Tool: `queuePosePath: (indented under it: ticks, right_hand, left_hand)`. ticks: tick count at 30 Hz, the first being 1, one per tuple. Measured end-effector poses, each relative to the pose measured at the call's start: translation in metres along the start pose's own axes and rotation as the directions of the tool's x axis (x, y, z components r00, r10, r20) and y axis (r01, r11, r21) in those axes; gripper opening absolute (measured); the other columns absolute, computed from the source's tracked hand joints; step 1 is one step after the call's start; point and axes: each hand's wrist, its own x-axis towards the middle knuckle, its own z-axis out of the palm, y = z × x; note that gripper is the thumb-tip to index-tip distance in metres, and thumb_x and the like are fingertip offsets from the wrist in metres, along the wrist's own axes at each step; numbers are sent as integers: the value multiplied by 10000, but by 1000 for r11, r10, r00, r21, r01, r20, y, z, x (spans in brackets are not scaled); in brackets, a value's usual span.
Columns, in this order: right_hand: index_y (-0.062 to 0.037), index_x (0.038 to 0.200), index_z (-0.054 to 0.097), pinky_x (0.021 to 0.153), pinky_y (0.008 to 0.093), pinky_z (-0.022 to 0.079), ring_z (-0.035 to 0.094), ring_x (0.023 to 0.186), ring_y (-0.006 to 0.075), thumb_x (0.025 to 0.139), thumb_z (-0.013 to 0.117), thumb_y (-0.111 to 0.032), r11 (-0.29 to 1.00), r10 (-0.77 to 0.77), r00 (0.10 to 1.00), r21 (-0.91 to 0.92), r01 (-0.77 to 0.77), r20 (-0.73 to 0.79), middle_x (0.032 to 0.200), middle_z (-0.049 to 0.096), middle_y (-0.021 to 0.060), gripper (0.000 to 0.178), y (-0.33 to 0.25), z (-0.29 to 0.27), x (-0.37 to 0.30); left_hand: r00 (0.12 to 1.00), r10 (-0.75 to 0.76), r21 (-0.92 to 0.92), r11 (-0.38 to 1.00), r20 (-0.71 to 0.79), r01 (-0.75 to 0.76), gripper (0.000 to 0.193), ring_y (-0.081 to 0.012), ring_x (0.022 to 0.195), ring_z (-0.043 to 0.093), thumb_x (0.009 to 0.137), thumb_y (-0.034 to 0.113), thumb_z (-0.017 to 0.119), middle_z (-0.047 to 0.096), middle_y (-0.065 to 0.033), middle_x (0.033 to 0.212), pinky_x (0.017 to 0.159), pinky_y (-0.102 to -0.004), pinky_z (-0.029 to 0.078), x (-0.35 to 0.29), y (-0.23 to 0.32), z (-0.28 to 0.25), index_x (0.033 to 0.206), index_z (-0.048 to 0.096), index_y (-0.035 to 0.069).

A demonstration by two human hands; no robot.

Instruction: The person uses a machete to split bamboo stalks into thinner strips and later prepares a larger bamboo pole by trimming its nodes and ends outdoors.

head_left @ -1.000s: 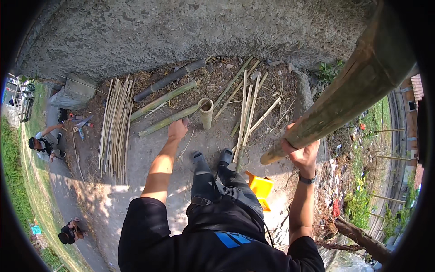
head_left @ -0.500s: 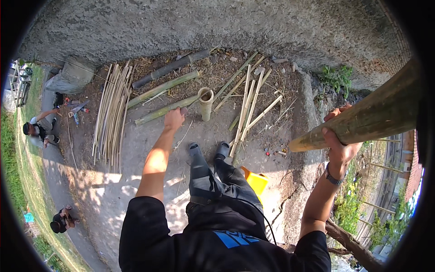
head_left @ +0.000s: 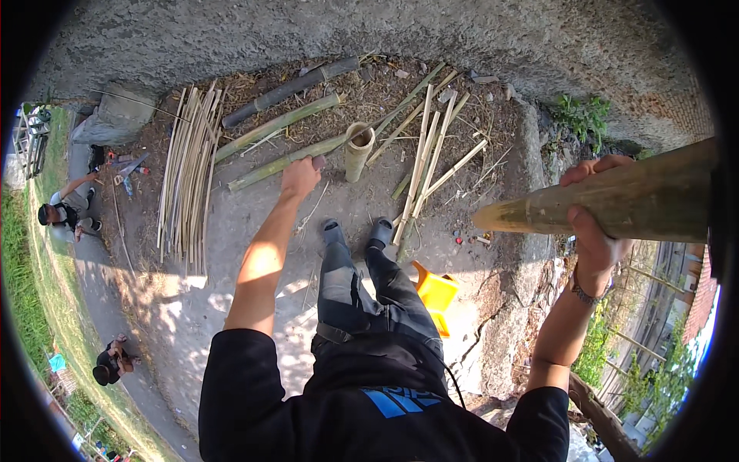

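My left hand is closed around a tool with a brown handle, held out over the ground ahead. Its blade, if it has one, is seen too thinly to make out. Just right of this hand a hollow bamboo section stands upright. On the right, my right hand grips a thick bamboo pole, thumb below and fingers over its far side. The pole's pale tapered end points left, and its other end runs out of view at the right rim.
A bundle of bamboo strips lies at left. Bamboo poles and split lengths lie along the concrete wall. A yellow plastic object is beside my legs. Two people are at far left.
The bamboo pole has swung nearer to level, its pale end shifting left and up. My left hand is slightly farther forward, still holding the tool.
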Motion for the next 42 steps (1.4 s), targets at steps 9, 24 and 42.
queuePosePath:
  ticks: [9, 24, 42]
  right_hand:
    - [65, 859, 696, 685, 341, 548, 682, 709, 236, 571, 805, -139, 395, 918, 372, -371, -840, 137, 786, 708, 133, 370, 305, 32, -192]
    - [58, 1266, 513, 892, 423, 558, 688, 931, 303, 726, 722, -84, 993, 89, 958, -52, -107, -271, 1052, 688, 174, 597, 49, -87, 13]
    - [56, 822, 683, 669, 372, 552, 683, 676, 242, 576, 802, -126, 474, 880, 436, -348, -809, 187, 754, 711, 130, 328, 304, 21, -207]
  left_hand:
    - [998, 32, 109, 993, 53, -37, 320, -394, 914, 732, 819, 285, 731, 746, -226, 942, 817, -507, 590, 10, 17, -26, 1034, 726, 48]
    - [995, 23, 73, 997, 99, -30, 291, -365, 946, 739, 818, 319, 749, 756, -194, 967, 835, -468, 601, 1, 43, -43, 978, 749, 76]
    - [993, -30, 116, 993, 117, 17, 304, -381, 938, 734, 788, 285, 737, 753, -209, 973, 847, -484, 583, 20, 43, -75, 999, 773, 69]
